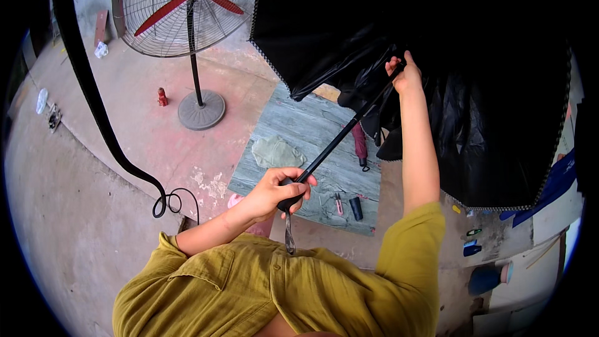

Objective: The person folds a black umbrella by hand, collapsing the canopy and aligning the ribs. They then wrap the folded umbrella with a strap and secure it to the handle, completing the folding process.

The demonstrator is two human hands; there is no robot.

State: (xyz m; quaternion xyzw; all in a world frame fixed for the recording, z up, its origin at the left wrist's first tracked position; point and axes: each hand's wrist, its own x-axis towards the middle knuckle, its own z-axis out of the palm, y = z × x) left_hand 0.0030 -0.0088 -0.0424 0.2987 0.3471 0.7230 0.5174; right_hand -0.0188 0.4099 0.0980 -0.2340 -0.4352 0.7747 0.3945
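Observation:
A black umbrella (499, 131) with a checkered edge trim is spread wide at the upper right, its inside facing me. Its dark shaft (340, 138) slants down toward my chest. My left hand (274, 192) is closed around the black handle, and a wrist loop (289, 237) dangles below it. My right hand (407, 78), arm stretched forward, has its fingers around the upper shaft close to the canopy. Loose folds of black fabric hang around that hand, so the ribs there are hard to make out.
Below lies a grey-blue wood-patterned tabletop (281, 118). On it are a crumpled pale bag (277, 151), a folded maroon umbrella (359, 142), pink-handled snips (339, 204) and a dark cylinder (356, 208). A standing fan (201, 112) and a red object (162, 97) are beyond; a black cable (106, 118) curves at left.

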